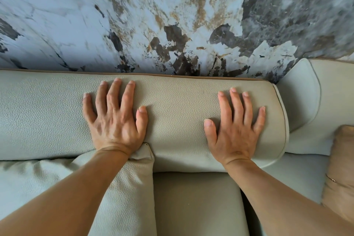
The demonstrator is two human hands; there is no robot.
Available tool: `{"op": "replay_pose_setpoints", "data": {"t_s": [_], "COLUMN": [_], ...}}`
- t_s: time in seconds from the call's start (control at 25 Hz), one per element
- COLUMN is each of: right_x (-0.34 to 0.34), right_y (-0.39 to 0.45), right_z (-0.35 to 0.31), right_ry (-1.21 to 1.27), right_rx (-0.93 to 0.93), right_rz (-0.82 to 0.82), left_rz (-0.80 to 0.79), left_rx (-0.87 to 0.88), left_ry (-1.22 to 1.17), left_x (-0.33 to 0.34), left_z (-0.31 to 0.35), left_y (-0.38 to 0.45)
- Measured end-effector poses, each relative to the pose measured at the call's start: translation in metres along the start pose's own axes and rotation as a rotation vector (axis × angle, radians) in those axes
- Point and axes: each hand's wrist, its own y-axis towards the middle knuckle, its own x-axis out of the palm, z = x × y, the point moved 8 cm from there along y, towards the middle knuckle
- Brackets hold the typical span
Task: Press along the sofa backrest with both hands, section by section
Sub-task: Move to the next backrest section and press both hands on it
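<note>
The pale grey-green leather sofa backrest (176, 113) runs across the view as a rounded roll with brown piping along its far edge. My left hand (115, 119) lies flat on it near the middle, palm down, fingers spread toward the wall. Flat on the same roll lies my right hand (234, 128), close to its right end, fingers apart. Neither hand holds anything.
A marble-patterned wall (172, 15) rises right behind the backrest. A loose grey cushion (124, 193) sits under my left forearm. The seat (195, 201) shows between my arms. Another sofa section (306, 105) adjoins at the right, with a tan cushion (341, 168) at the edge.
</note>
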Motion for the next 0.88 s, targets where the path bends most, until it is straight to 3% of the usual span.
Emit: {"op": "replay_pose_setpoints", "data": {"t_s": [0.88], "right_x": [0.045], "right_y": [0.077], "right_z": [-0.009], "right_ry": [-0.037], "right_rx": [-0.042], "right_rz": [0.044], "left_rz": [0.003], "left_rx": [-0.053], "left_ry": [-0.061], "left_x": [0.043], "left_z": [-0.001], "left_y": [0.060]}}
